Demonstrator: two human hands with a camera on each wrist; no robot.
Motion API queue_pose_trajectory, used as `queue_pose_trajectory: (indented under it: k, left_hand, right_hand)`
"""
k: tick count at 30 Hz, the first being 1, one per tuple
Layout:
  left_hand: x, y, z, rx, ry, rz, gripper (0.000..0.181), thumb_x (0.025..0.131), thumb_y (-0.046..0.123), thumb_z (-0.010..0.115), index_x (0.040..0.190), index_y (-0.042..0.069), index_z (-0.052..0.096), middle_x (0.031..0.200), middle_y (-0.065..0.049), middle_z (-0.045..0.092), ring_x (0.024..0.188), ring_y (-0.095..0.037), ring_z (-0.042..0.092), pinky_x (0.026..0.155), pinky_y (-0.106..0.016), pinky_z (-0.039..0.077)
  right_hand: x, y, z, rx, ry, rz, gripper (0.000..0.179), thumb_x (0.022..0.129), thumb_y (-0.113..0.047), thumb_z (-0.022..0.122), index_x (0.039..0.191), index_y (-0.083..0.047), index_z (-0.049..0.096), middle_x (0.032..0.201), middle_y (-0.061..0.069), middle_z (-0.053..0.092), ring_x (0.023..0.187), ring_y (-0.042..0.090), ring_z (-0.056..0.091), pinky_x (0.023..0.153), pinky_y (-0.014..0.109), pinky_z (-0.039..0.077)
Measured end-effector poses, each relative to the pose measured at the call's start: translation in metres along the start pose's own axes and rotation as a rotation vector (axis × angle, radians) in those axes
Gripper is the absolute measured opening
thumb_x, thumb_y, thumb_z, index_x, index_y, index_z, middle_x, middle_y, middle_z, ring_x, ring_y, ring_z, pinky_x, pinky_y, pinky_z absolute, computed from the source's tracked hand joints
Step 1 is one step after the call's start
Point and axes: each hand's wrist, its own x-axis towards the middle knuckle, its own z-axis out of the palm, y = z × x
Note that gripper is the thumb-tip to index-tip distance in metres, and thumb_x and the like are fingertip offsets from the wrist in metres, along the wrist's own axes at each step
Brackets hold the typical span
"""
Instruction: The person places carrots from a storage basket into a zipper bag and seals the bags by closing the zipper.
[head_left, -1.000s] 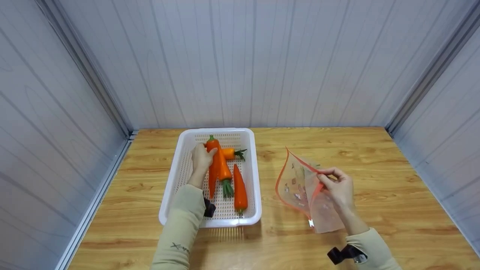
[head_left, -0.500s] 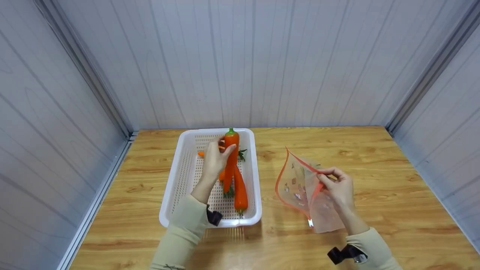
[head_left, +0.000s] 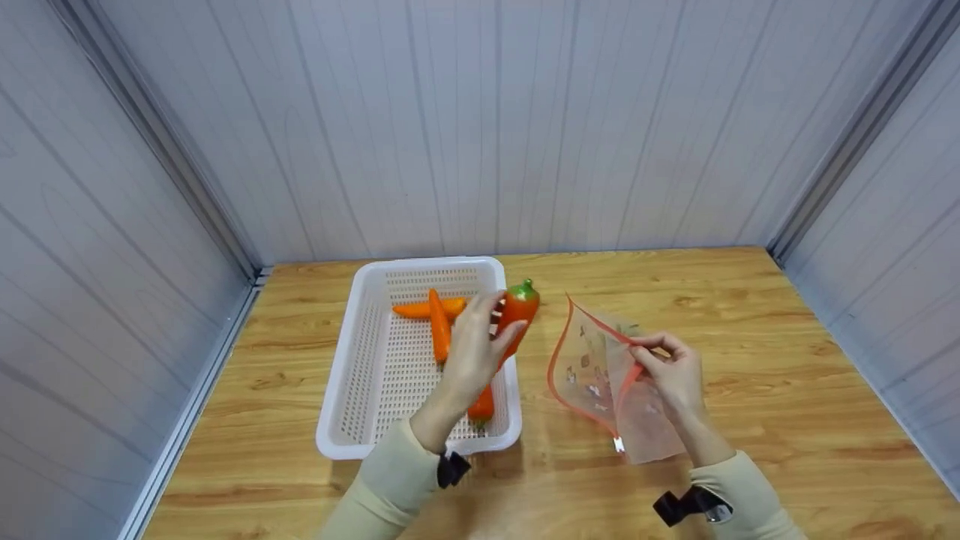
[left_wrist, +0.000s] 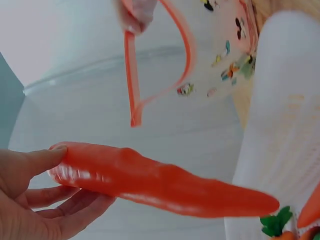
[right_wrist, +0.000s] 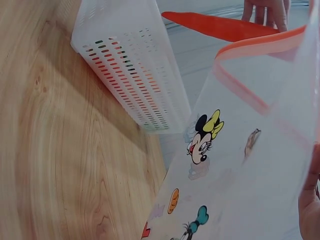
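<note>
My left hand (head_left: 471,349) holds a large red chili pepper (head_left: 520,306) by its stem end, over the right rim of the white plastic basket (head_left: 346,352). In the left wrist view the pepper (left_wrist: 165,182) lies between thumb and fingers, its tapered tip pointing away from the palm. My right hand (head_left: 679,379) pinches the orange-red rim of a clear zip bag (head_left: 589,367), whose mouth gapes toward the basket. Cartoon prints dot the bag (right_wrist: 230,160) in the right wrist view. The pepper's tip (right_wrist: 200,22) also shows there, beyond the bag's mouth.
Inside the basket lie an orange carrot (head_left: 411,310), another carrot (head_left: 440,330) across it, and a second red pepper (head_left: 482,409) partly behind my left hand. A white slider (head_left: 619,444) hangs at the bag's lower corner. Panelled walls (head_left: 465,135) enclose the wooden table (head_left: 757,315).
My left hand has lifted the red chili pepper out of the basket and carried it right, toward the bag. My right hand and the zip bag have hardly moved.
</note>
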Motion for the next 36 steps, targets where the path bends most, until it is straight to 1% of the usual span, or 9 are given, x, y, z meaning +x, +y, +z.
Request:
queue_pose_trajectory:
  k: [4,10,13,15,20,23,28,32,36]
  left_hand:
    - [-0.009,0.011,0.011,0.131,-0.035,0.079,0.043,0.081,0.023,0.063,0.118,0.002,0.053,0.100,-0.010,0.053,0.089,-0.020,0.054,0.074,-0.030,0.047]
    - [-0.018,0.019,0.028,0.283,-0.065,0.206,0.040,0.081,0.021,0.063,0.115,0.003,0.053,0.096,-0.009,0.052,0.086,-0.021,0.055,0.075,-0.032,0.047]
    - [-0.021,0.021,0.037,0.356,-0.087,0.248,0.039,0.081,0.019,0.064,0.113,0.002,0.053,0.095,-0.009,0.051,0.084,-0.021,0.055,0.074,-0.030,0.048]
    - [-0.022,0.023,0.042,0.413,-0.105,0.267,0.040,0.079,0.019,0.066,0.113,0.002,0.053,0.094,-0.009,0.050,0.083,-0.020,0.054,0.072,-0.028,0.049]
    - [-0.025,0.030,0.054,0.598,-0.184,0.279,0.044,0.078,0.020,0.068,0.116,0.003,0.054,0.094,-0.008,0.051,0.082,-0.017,0.052,0.064,-0.024,0.049]
    - [-0.025,0.037,0.061,0.698,-0.265,0.265,0.047,0.078,0.019,0.068,0.119,0.005,0.053,0.099,-0.009,0.053,0.083,-0.016,0.051,0.063,-0.022,0.050]
    - [-0.026,0.045,0.076,0.861,-0.343,0.248,0.045,0.078,0.018,0.068,0.120,0.008,0.054,0.107,-0.007,0.054,0.084,-0.016,0.052,0.060,-0.023,0.050]
    - [-0.027,0.048,0.089,0.996,-0.319,0.274,0.029,0.080,0.022,0.066,0.107,0.012,0.062,0.095,-0.003,0.054,0.076,-0.014,0.052,0.055,-0.023,0.048]
    - [-0.024,0.050,0.100,1.074,-0.324,0.263,0.021,0.084,0.024,0.060,0.102,0.015,0.065,0.093,-0.002,0.055,0.073,-0.014,0.050,0.054,-0.023,0.045]
  right_hand:
    - [-0.003,-0.010,0.006,0.001,-0.017,-0.020,0.016,0.075,-0.006,0.069,0.086,0.005,0.064,0.074,0.013,0.062,0.049,0.011,0.054,0.041,0.023,0.046]
    - [-0.013,-0.036,0.025,-0.030,0.029,-0.002,0.005,0.077,0.007,0.062,0.081,0.004,0.064,0.071,0.013,0.061,0.047,0.009,0.052,0.041,0.020,0.044]
    - [-0.012,-0.034,0.025,-0.002,0.016,-0.009,0.005,0.076,0.006,0.063,0.081,0.004,0.064,0.070,0.012,0.061,0.047,0.010,0.052,0.041,0.020,0.044]
    - [-0.006,-0.021,0.017,0.029,-0.013,-0.026,0.006,0.077,0.004,0.064,0.083,0.005,0.064,0.071,0.012,0.061,0.048,0.010,0.053,0.041,0.021,0.045]
    - [0.006,0.009,0.001,0.064,-0.039,-0.035,0.012,0.076,0.001,0.066,0.086,0.006,0.063,0.071,0.013,0.061,0.047,0.012,0.053,0.041,0.023,0.046]
    - [0.007,0.011,0.001,0.043,-0.036,-0.029,0.015,0.075,0.000,0.067,0.088,0.007,0.063,0.073,0.013,0.062,0.047,0.013,0.052,0.041,0.024,0.046]
    - [-0.001,-0.008,0.012,0.004,-0.032,-0.030,0.013,0.076,-0.002,0.067,0.086,0.006,0.064,0.073,0.013,0.063,0.048,0.012,0.053,0.043,0.022,0.046]
    - [-0.009,-0.029,0.027,-0.025,0.011,-0.040,0.005,0.075,0.004,0.064,0.080,0.005,0.064,0.068,0.013,0.061,0.046,0.010,0.052,0.041,0.020,0.044]
    - [-0.013,-0.039,0.034,-0.057,0.041,-0.016,0.008,0.076,0.011,0.060,0.078,0.005,0.064,0.066,0.009,0.060,0.045,0.009,0.051,0.040,0.019,0.043]
